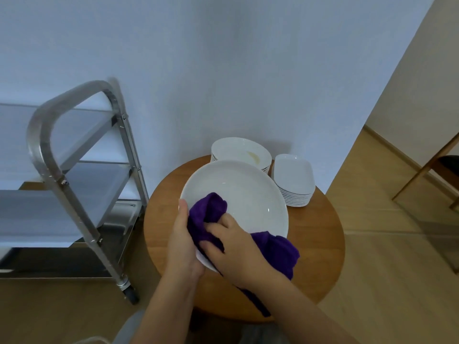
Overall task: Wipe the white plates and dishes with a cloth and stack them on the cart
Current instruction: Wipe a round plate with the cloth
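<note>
- The left hand (182,240) grips the near-left rim of a large white plate (246,194), thumb lying along the rim's upper face and the other fingers hidden beneath, so the plate is held tilted up above the table.
- The right hand (232,247) is just beside it, nearly touching, fingers curled round a purple cloth (206,214) and pressing the bunched part onto the plate's inner face close to where the left thumb sits.
- The rest of the cloth spills out behind the right hand — one fold hangs over the plate's near-right edge, and a dark strip trails down under the right wrist.
- Beneath both hands is a round wooden table (320,244).
- Beyond the held plate, partly hidden by its far rim, a stack of round white plates (241,151) stands on the table; the top one has a pale yellowish smear.
- To the right of that, past the right hand's side of the grip, is a stack of white rounded-rectangular dishes (293,177), just beside the round stack.
- Off to the left of the left hand stands a steel cart (74,155) on castors, its shelves bare metal — well apart from the held plate.
- I can see no brand, label or writing that can be read on any of it.
</note>
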Available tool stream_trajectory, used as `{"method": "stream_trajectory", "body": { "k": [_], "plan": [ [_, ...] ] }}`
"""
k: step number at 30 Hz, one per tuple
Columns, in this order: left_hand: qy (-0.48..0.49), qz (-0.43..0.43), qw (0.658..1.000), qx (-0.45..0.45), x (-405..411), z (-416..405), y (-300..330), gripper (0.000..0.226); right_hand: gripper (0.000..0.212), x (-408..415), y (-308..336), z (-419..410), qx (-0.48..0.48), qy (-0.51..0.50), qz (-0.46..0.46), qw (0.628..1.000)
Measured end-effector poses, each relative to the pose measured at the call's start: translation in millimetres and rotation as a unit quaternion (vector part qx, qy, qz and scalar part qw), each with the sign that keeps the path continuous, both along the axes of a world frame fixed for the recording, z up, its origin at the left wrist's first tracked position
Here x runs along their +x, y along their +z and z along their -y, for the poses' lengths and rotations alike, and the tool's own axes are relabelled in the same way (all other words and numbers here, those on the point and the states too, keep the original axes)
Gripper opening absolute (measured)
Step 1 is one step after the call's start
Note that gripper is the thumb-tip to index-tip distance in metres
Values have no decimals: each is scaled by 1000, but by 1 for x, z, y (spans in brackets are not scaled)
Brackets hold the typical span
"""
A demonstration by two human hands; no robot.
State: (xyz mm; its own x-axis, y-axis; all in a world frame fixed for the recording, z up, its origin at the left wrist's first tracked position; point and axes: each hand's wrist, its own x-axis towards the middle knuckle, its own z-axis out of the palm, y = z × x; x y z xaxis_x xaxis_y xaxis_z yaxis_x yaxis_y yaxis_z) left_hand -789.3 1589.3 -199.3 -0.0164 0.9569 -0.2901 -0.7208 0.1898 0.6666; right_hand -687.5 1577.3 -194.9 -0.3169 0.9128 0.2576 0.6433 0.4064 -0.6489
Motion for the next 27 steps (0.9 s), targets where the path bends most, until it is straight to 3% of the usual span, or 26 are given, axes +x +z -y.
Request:
{"method": "stream_trajectory", "body": {
  "k": [4,7,9,11,15,20,22,27],
  "plan": [
    [-98,21,994,35,-11,-1,3,48,30,53,-3,17,33,60,143,987],
    [-118,3,991,59,-11,-2,5,49,26,76,3,22,104,-22,222,969],
    [-102,-18,994,44,-10,-3,8,46,33,80,7,24,142,-96,248,954],
    [-107,-5,993,50,-10,-4,10,35,40,74,3,28,171,-109,265,943],
    [-129,12,991,21,-5,-2,14,38,38,48,-6,39,219,14,296,929],
    [-86,-64,994,-4,-1,-1,18,46,66,28,-2,21,103,122,303,940],
    [-79,-56,995,13,2,0,19,37,73,20,2,8,118,83,292,946],
    [-95,-28,992,78,15,10,24,37,46,6,31,-31,244,-111,230,935]
  ]
}}
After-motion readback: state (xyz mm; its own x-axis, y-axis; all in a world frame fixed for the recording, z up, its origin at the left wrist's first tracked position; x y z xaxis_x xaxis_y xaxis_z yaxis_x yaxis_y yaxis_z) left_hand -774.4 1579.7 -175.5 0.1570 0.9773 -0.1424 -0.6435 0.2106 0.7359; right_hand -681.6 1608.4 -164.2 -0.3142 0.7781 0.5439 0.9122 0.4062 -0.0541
